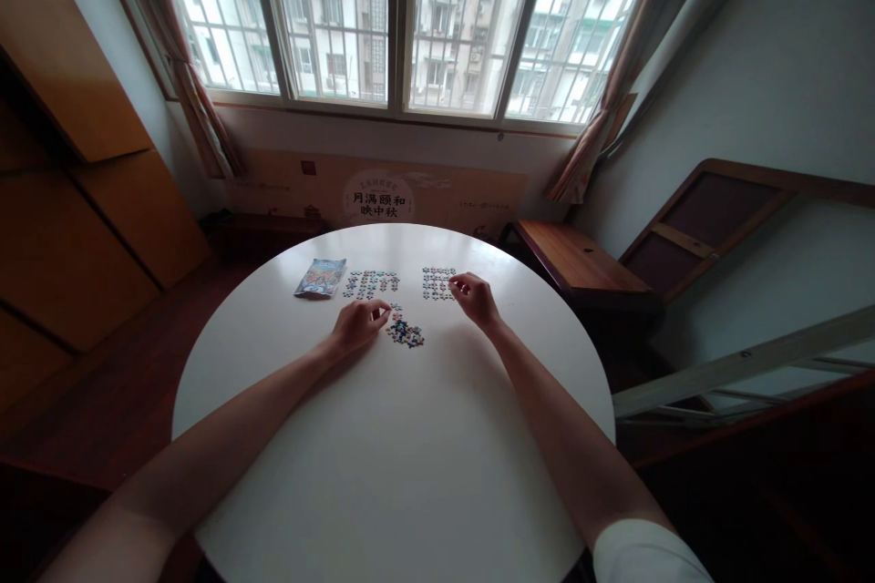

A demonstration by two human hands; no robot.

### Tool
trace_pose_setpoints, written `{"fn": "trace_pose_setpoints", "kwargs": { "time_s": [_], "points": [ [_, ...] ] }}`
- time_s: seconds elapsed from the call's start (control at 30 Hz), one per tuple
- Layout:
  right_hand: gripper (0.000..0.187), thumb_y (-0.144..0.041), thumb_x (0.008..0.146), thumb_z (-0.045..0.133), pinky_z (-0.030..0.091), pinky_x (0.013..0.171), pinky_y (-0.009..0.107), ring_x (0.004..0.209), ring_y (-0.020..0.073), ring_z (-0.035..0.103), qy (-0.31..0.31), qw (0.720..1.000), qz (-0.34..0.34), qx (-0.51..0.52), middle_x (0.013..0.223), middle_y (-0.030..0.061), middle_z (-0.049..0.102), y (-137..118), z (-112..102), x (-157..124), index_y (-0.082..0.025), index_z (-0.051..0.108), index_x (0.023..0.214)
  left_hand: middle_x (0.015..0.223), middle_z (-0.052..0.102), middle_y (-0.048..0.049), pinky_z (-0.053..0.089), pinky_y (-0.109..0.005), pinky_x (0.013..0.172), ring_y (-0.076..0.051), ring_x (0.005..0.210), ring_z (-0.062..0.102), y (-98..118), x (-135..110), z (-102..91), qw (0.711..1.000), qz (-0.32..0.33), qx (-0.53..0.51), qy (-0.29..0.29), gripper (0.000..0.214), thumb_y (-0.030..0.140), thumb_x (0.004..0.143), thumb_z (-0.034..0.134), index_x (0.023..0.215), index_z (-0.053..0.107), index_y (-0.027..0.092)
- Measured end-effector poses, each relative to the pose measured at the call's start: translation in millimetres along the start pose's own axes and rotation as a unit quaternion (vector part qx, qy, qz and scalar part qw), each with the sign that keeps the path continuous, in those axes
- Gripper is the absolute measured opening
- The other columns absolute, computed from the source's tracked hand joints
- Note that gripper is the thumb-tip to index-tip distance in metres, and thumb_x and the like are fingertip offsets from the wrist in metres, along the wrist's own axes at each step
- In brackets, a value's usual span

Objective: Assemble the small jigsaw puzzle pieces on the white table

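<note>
My left hand [360,324] is closed in a pinch beside a small pile of jigsaw puzzle pieces [408,334]; what its fingertips hold, if anything, is too small to make out. A loose puzzle piece [396,306] lies just past those fingertips. At the right edge of a block of laid-out puzzle pieces [436,283], my right hand [477,299] pinches a puzzle piece, mostly hidden by the fingers. Another group of pieces [369,283] is spread in rows farther left. Next to it lies a printed puzzle packet [321,278].
Everything rests on a round white table [410,455]. Behind it stand a printed panel [471,191] and a barred window [410,18]. A wooden bench [581,257] is at the right, with a folding frame [717,200] against the wall. Wooden cabinets [102,246] stand left.
</note>
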State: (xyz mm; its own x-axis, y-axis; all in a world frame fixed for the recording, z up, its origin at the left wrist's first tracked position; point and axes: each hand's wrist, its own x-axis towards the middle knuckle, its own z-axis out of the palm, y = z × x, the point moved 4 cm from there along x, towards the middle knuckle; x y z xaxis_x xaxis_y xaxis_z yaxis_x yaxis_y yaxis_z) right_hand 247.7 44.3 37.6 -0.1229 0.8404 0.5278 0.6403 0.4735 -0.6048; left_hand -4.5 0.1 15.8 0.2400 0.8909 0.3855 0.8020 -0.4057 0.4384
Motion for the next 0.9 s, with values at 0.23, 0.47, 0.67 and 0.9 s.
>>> {"fn": "trace_pose_setpoints", "kwargs": {
  "time_s": [0.23, 0.47, 0.67, 0.9],
  "points": [
    [0.024, -0.034, 0.078, 0.061, 0.039, 0.055, 0.020, 0.057, 0.0098, 0.051, -0.216, 0.972, -0.009, 0.089, 0.067, 0.0020, 0.061, -40, 59, -18, -0.013, 0.068, 0.088, 0.062, 0.066, 0.0007, 0.037, -0.022, 0.056, -0.012, 0.056, 0.057, 4, 0, -2.8, 1.000, -0.003, -0.009, 0.000, 0.028, 0.038, 0.084, 0.049, 0.091, 0.071, 0.023],
    [0.026, -0.038, 0.073, 0.066, 0.033, 0.051, 0.018, 0.054, 0.0076, 0.044, -0.272, 0.960, -0.037, 0.062, 0.060, -0.0018, 0.054, -50, 63, -28, -0.013, 0.061, 0.072, 0.060, 0.065, 0.0009, 0.037, -0.021, 0.055, -0.012, 0.056, 0.058, 4, 0, -2.7, 1.000, -0.001, -0.019, -0.006, 0.027, 0.037, 0.083, 0.050, 0.092, 0.071, 0.023],
    [0.021, -0.034, 0.071, 0.065, 0.034, 0.051, 0.019, 0.055, 0.0081, 0.046, -0.294, 0.951, -0.033, 0.088, 0.060, -0.0019, 0.054, -45, 59, -27, -0.014, 0.061, 0.071, 0.062, 0.066, 0.0008, 0.039, -0.021, 0.056, -0.011, 0.056, 0.057, 3, 0, 0.4, 0.999, 0.027, -0.043, -0.017, 0.028, 0.035, 0.084, 0.049, 0.096, 0.071, 0.023],
    [0.026, -0.035, 0.069, 0.068, 0.037, 0.053, 0.019, 0.059, 0.0091, 0.050, -0.382, 0.913, 0.017, 0.141, 0.064, -0.0007, 0.058, -36, 50, -23, -0.014, 0.066, 0.083, 0.068, 0.064, 0.0004, 0.040, -0.020, 0.057, -0.009, 0.055, 0.053, 15, -4, -0.9, 0.990, 0.098, -0.070, -0.072, 0.027, 0.039, 0.079, 0.056, 0.095, 0.070, 0.022]
  ]
}}
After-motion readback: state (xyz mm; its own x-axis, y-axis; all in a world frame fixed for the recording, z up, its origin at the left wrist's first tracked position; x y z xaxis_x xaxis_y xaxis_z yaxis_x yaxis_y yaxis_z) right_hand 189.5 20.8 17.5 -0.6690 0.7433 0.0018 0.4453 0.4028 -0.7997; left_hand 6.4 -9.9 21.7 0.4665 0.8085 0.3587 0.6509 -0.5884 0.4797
